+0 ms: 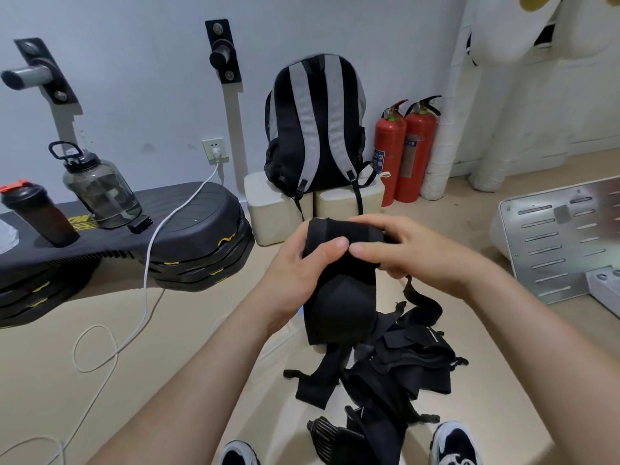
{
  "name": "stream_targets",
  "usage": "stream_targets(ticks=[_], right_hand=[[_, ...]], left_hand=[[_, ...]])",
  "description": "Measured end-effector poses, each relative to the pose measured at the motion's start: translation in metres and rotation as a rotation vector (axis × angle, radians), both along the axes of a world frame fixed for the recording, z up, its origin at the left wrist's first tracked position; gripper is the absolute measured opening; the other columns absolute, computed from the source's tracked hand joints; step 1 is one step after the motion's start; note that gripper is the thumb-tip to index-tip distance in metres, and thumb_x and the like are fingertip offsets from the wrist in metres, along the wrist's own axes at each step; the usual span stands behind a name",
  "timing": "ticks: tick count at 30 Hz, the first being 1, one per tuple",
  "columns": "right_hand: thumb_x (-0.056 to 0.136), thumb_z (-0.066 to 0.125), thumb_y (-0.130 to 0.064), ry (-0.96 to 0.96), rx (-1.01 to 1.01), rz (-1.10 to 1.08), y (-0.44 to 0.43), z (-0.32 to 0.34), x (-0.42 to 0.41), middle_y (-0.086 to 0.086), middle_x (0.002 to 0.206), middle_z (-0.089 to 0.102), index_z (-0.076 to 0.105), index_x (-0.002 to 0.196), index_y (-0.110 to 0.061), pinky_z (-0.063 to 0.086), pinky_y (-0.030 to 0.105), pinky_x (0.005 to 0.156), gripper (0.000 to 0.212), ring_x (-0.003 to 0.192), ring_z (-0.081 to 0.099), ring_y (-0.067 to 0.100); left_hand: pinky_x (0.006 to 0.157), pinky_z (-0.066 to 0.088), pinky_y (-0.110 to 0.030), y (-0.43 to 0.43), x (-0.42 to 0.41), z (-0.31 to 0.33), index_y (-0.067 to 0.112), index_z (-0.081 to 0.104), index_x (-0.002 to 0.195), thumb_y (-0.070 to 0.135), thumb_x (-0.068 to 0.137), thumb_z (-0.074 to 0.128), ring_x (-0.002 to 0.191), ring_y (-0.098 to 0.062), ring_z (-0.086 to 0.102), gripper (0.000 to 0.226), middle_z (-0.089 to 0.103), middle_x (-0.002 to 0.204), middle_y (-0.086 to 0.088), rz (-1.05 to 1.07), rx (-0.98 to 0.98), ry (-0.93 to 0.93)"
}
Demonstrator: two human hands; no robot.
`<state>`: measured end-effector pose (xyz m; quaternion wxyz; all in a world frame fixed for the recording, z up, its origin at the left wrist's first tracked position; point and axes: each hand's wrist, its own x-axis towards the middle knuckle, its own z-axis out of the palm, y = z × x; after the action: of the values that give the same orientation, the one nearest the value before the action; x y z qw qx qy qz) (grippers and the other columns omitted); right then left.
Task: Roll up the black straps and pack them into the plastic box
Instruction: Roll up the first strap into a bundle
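In the head view, a wide black strap [340, 297] is held up in the middle of the scene, above the floor [100, 330], by both hands. The left hand [295, 263] is closed on the strap's left edge, with the thumb laid across its front and the fingers hidden behind it. The right hand [412, 250] grips the upper right part, the thumb pressed on the front and the fingers curled over the top. The upper end is turned over between the hands, so that this fold runs from left to right. Below it the strap hangs down, its long axis upright and its lower end pointing at the floor. A narrower tail [421, 300] is seen dropping from under the right hand to a pile of black straps [396, 374], which lies tangled on the floor just near of the hanging end, between two shoes [453, 444] at the near edge. Farther off, a backpack [315, 129] is stood on pale blocks [278, 209] against the wall, with two red fire extinguishers [406, 146] to its right. At the left, a clear jug [100, 189] and a dark shaker bottle [37, 213] are set on a black platform [194, 223], and a white cable [147, 263] trails down from a wall socket [214, 150].
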<state>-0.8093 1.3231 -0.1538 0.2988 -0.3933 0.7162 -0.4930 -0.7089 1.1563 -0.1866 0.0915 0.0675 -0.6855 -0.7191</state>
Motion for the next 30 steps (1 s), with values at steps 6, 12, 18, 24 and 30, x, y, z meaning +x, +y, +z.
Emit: stream_targets(ticks=[6, 12, 18, 24, 30], right_hand=[[0.090, 0.072, -0.016, 0.165, 0.013, -0.068, 0.005, -0.001, -0.005, 0.002, 0.093, 0.074, 0.071, 0.111, -0.013, 0.057, 0.027, 0.075, 0.022, 0.087, 0.071, 0.013], [0.085, 0.079, -0.018, 0.382, 0.014, -0.089, 0.000, -0.010, 0.000, 0.000, 0.095, 0.073, 0.071, 0.108, -0.019, 0.054, 0.042, 0.088, 0.025, 0.092, 0.069, 0.016], [0.085, 0.063, -0.053, 0.091, 0.127, 0.008, 0.003, -0.003, -0.004, -0.011, 0.086, 0.065, 0.067, 0.111, -0.028, 0.051, 0.021, 0.067, 0.036, 0.073, 0.059, 0.006], [0.082, 0.067, -0.047, -0.020, 0.125, -0.024, 0.006, -0.001, -0.008, -0.006, 0.070, 0.048, 0.070, 0.108, -0.012, 0.034, 0.018, 0.054, 0.043, 0.059, 0.040, 0.006], [0.083, 0.079, -0.023, 0.107, 0.010, -0.090, 0.004, -0.005, -0.004, 0.002, 0.094, 0.071, 0.070, 0.108, -0.017, 0.057, 0.025, 0.081, 0.027, 0.088, 0.069, 0.011]], left_hand=[[0.094, 0.055, -0.042, 0.000, -0.003, -0.002, 0.020, 0.056, 0.126, 0.044, 0.086, 0.065, 0.108, -0.022, 0.067, 0.047, 0.066, 0.119, -0.008, -0.119, 0.119, -0.111], [0.086, 0.056, -0.035, 0.005, -0.006, -0.003, 0.023, 0.060, 0.117, 0.060, 0.075, 0.062, 0.103, -0.017, 0.069, 0.056, 0.070, 0.114, -0.006, 0.036, 0.054, -0.204], [0.076, 0.055, -0.031, 0.006, -0.003, 0.000, 0.022, 0.059, 0.114, 0.037, 0.098, 0.057, 0.093, -0.015, 0.067, 0.022, 0.067, 0.103, -0.003, 0.052, -0.017, -0.122], [0.085, 0.057, -0.035, 0.000, 0.001, -0.001, 0.021, 0.054, 0.127, 0.032, 0.090, 0.069, 0.104, -0.023, 0.068, 0.041, 0.064, 0.120, -0.013, -0.040, 0.061, -0.098], [0.092, 0.056, -0.043, 0.003, 0.001, 0.006, 0.013, 0.065, 0.114, 0.046, 0.088, 0.060, 0.098, -0.021, 0.071, 0.042, 0.075, 0.103, -0.005, -0.087, 0.102, -0.184]])
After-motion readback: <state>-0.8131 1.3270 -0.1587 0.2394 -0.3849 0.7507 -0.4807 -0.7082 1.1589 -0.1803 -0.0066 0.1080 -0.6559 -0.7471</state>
